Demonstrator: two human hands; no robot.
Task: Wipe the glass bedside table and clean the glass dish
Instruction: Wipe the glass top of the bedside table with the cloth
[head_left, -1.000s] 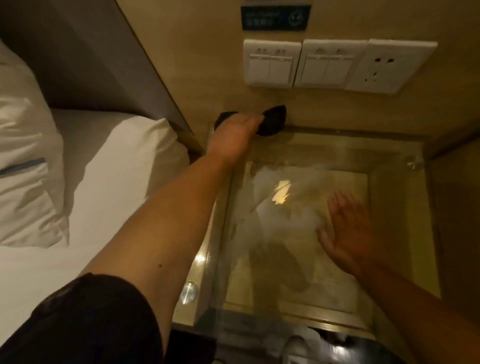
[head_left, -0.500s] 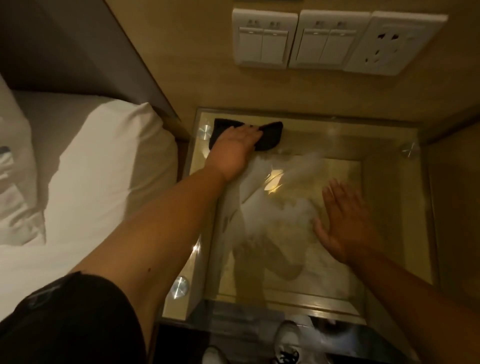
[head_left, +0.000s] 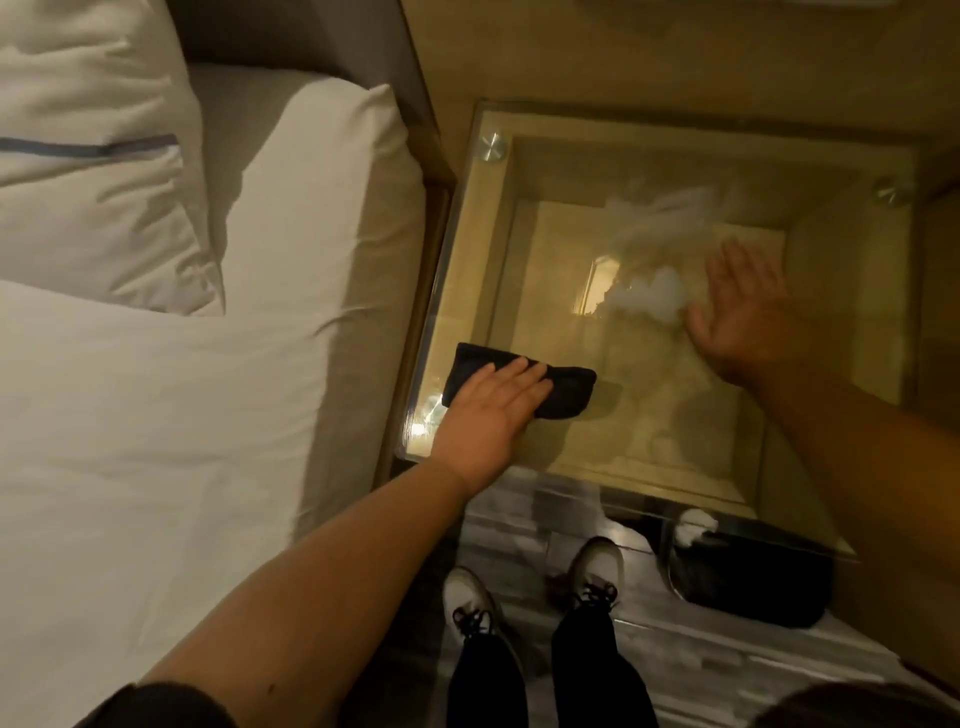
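The left hand (head_left: 485, 410) lies flat on a dark cloth (head_left: 563, 389), fingers (head_left: 524, 376) straight and pressing it down on the glass tabletop (head_left: 467, 270) near the front left corner, just beside the bed (head_left: 182, 441). Nothing is curled round the cloth; it is held only by the pressure of the palm and fingers. The right hand (head_left: 743, 317) rests spread and open on the glass toward the right of the middle, holding nothing and seemingly steadying the person.

Judging by the surface, the wiping is under way but not finished. The strip of glass along the left side looks clear, while a whitish, cloudy smear (head_left: 654, 249) remains in the far middle of the pane, just beside the right hand's fingertips. That patch, and probably the glass under and to the right of the right hand, is yet to be covered, so the right hand will likely have to lift away for the cloth to pass.

No glass dish can be made out on the tabletop or elsewhere in the head view, so that half of the task appears not yet begun. A dark bin (head_left: 748, 582) stands on the floor below the front right corner, near the person's shoes (head_left: 597, 566).
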